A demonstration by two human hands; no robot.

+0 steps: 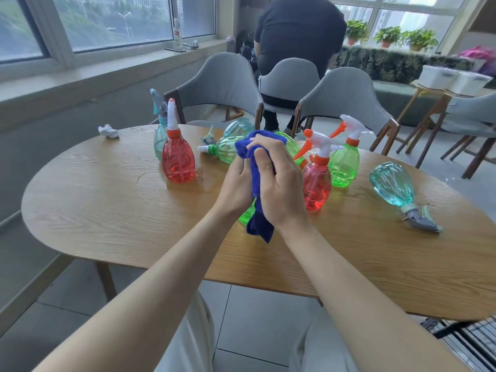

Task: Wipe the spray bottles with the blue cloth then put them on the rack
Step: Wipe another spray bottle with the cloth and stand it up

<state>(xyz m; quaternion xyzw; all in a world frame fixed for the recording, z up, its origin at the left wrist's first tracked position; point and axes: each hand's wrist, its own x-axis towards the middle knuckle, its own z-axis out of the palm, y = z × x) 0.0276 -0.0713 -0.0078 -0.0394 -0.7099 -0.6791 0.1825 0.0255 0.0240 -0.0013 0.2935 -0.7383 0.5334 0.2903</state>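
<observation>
One oval wooden table (pixel 107 210) carries nine spray bottles: two red spray bottles (pixel 178 162) (pixel 316 186), three teal spray bottles (pixel 160 132) (pixel 239 127) (pixel 391 187) and four green spray bottles (pixel 222 151) (pixel 292 147) (pixel 345 165) (pixel 247 215), one mostly hidden. Also visible: one blue cloth (pixel 259 221), one crumpled white tissue (pixel 108 131), two hands (pixel 236 183) (pixel 281 191), four grey chairs (pixel 222 84) (pixel 290 76) (pixel 346 95) (pixel 472 114), three potted plants (pixel 355 30) (pixel 387 36) (pixel 420 38), two white boxes (pixel 438 76) (pixel 471 81), one black wire rack (pixel 456 330) and one other person (pixel 300 30).

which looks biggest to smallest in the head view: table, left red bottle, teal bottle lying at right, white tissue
1. table
2. left red bottle and lying teal bottle: about alike, not ranked
3. white tissue
</observation>
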